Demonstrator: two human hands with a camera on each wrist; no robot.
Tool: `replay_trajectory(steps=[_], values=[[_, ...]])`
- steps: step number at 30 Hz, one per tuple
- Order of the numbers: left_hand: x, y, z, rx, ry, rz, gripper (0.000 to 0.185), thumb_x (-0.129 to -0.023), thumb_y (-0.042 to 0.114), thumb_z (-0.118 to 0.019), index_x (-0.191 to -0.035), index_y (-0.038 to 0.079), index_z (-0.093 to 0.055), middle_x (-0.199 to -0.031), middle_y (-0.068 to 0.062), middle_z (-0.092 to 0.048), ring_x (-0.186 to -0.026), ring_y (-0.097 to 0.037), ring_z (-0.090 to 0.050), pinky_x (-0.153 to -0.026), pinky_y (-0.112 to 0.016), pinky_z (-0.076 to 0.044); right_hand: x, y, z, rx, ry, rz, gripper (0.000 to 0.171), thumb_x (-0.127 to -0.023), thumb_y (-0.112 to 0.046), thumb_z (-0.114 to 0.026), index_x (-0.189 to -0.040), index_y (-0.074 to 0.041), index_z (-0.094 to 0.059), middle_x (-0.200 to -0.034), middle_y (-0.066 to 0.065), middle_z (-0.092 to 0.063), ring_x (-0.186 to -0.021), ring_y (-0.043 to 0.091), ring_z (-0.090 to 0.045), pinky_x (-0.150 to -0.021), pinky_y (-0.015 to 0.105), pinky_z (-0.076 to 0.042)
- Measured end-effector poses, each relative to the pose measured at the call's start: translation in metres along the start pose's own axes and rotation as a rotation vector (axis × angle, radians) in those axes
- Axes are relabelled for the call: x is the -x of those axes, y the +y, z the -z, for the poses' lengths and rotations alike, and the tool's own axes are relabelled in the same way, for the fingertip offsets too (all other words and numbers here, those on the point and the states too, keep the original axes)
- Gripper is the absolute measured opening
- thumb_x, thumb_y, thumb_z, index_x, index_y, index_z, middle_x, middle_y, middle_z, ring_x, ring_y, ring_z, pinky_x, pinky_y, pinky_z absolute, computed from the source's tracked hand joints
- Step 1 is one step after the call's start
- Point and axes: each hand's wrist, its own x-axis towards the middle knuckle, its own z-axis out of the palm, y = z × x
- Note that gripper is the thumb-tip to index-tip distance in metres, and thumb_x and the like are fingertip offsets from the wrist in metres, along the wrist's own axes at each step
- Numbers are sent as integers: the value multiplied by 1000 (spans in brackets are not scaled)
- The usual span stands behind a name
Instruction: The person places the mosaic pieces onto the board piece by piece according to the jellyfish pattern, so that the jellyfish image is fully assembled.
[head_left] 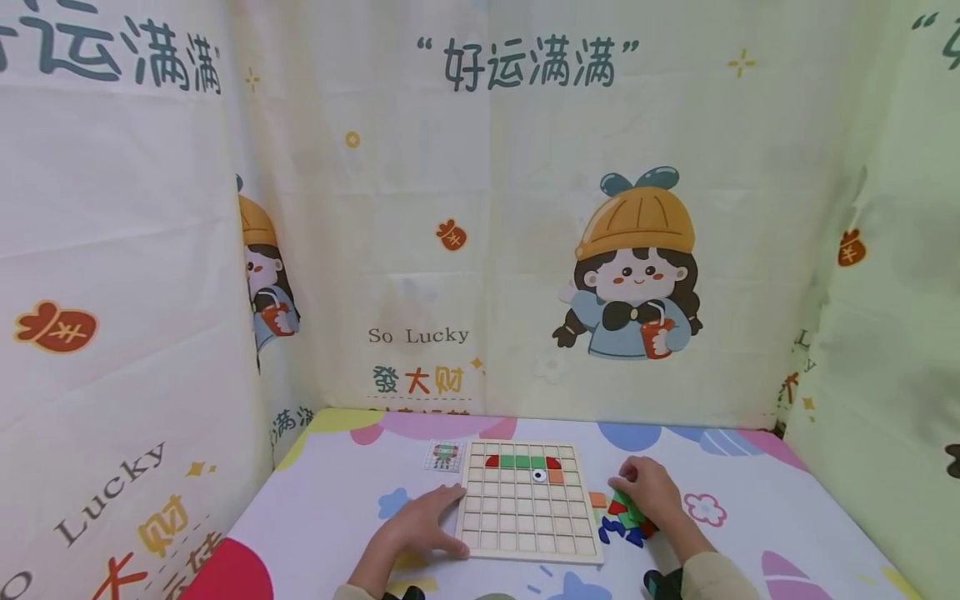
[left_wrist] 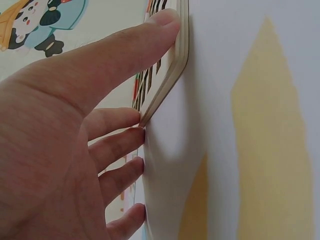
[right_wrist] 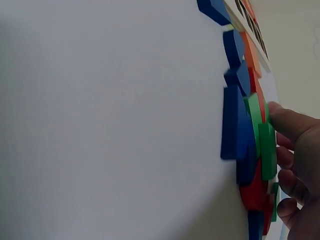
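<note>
A wooden grid board [head_left: 525,533] lies flat on the table. Its top row holds red and green tiles [head_left: 522,461]; below them sit a round eye tile [head_left: 538,476] and an orange tile [head_left: 555,477]. My left hand [head_left: 438,517] rests flat at the board's left edge [left_wrist: 175,65], thumb [left_wrist: 150,35] pressed on the rim, the other fingers straight on the cloth. My right hand [head_left: 637,487] reaches into a pile of blue, red and green tiles [head_left: 622,527] right of the board. Thumb and curled fingers [right_wrist: 290,185] pinch a green tile [right_wrist: 267,150] on top of the pile.
A small picture card [head_left: 444,456] lies off the board's top left corner. A loose orange tile [head_left: 597,499] sits between board and pile. Printed cloth walls [head_left: 480,250] enclose the table at the back and on both sides.
</note>
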Motion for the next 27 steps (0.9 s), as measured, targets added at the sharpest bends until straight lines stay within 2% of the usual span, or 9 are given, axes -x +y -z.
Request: replay_trajectory(steps=[4, 8, 12, 17, 23, 27], values=[[0, 1, -1, 5, -2, 4, 91, -58, 51, -79, -137, 23, -42, -142, -4, -42, -132, -33, -36, -106, -55, -31, -2, 0, -3, 20, 9, -19, 25, -76, -32, -72, -83, -11, -61, -73, 2, -54, -68, 15, -47, -59, 24, -46], [0, 1, 1, 12, -5, 7, 91, -59, 51, -79, -137, 22, -42, -142, -5, -42, -132, -34, -36, -106, -56, -31, -2, 1, -1, 7, 11, -2, 22, -82, -31, -67, -89, -10, -64, -79, 2, -58, -70, 15, -48, -60, 24, -47], [1, 2, 2, 6, -8, -1, 91, -59, 50, -79, -137, 20, -41, -143, -6, -42, -132, -35, -35, -106, -57, -30, 1, 5, 5, -42, -7, 29, 19, -84, -22, -63, -99, -10, -66, -91, 4, -62, -76, 17, -50, -66, 29, -52], [1, 2, 3, -6, -13, -1, 91, -60, 50, -78, -137, 21, -41, -143, -6, -42, -132, -35, -35, -106, -57, -30, 0, 11, 9, -74, -50, 58, 22, -80, -13, -67, -103, -13, -68, -101, 5, -62, -83, 17, -51, -71, 32, -54], [1, 2, 4, -1, -17, -7, 91, -60, 50, -78, -137, 20, -41, -143, -6, -42, -132, -35, -35, -107, -57, -29, -3, 13, 10, -50, -82, 106, 24, -79, -11, -69, -102, -16, -71, -99, 2, -62, -83, 15, -52, -71, 30, -54], [1, 2, 4, 2, -21, -6, 91, -61, 50, -78, -137, 20, -41, -143, -6, -41, -133, -35, -33, -108, -57, -28, -4, 12, 11, -62, -108, 96, 24, -79, -10, -68, -102, -16, -71, -96, 2, -60, -82, 15, -51, -70, 29, -55]])
